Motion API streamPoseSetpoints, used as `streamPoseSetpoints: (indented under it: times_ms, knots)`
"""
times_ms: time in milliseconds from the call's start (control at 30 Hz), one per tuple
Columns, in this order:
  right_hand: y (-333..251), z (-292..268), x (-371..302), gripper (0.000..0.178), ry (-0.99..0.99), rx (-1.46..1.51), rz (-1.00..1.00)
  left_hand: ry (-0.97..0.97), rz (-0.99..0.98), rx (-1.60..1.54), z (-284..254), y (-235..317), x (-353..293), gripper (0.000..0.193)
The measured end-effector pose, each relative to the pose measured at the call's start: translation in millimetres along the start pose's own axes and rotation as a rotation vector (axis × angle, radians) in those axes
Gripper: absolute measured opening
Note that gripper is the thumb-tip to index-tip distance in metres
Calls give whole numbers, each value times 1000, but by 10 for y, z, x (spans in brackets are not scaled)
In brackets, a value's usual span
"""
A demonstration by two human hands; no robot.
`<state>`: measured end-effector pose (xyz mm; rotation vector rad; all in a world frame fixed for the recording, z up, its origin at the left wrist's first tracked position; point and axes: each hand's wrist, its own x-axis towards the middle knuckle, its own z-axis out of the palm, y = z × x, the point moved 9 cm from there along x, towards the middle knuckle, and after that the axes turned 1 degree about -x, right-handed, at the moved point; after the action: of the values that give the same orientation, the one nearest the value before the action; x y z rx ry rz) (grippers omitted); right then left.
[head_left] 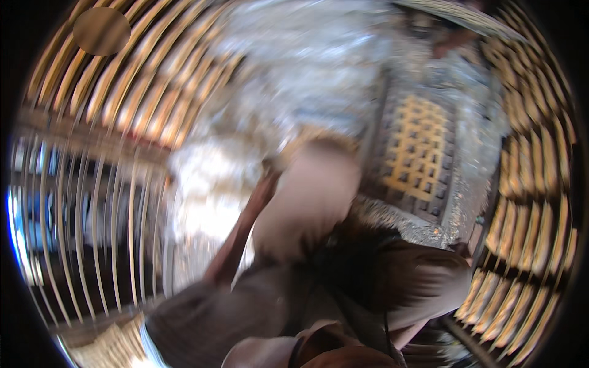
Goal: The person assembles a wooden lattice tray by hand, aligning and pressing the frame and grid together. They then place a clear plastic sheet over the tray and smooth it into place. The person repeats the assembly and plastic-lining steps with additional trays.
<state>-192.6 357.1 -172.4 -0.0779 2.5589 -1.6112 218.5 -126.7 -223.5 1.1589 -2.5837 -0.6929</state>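
Observation:
Motion smears the whole picture. My left arm (236, 242) reaches up beside my raised knee (313, 196), which is in pale trousers. At its end my left hand (270, 168) is a dark blur next to a brown, straw-coloured thing (319, 136), partly hidden behind the knee. Whether the hand touches or holds it, I cannot make out. At the lower edge is bare skin (343, 356) with a dark band near it, perhaps my right arm; its fingers do not show. My other bent knee (445, 279) points right.
A dark rectangular frame with a yellow grid (420, 144) lies on the grey, speckled floor (466, 184). Pale crumpled sheeting (294, 49) spreads ahead. Slatted racks with long pale pieces rise at left (141, 80) and right (531, 233). Another person's hand (451, 46) blurs near a woven rim (460, 13).

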Motion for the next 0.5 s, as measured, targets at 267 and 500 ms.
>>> streamPoseSetpoints:
  times_ms: [267,500]
  knots:
    - [-236,87,274,54,-190,-15,-61,240,-258,435,-334,-916,10,73]
    - [-100,141,349,54,-179,-83,9,351,-741,-26,-419,-2712,-248,42]
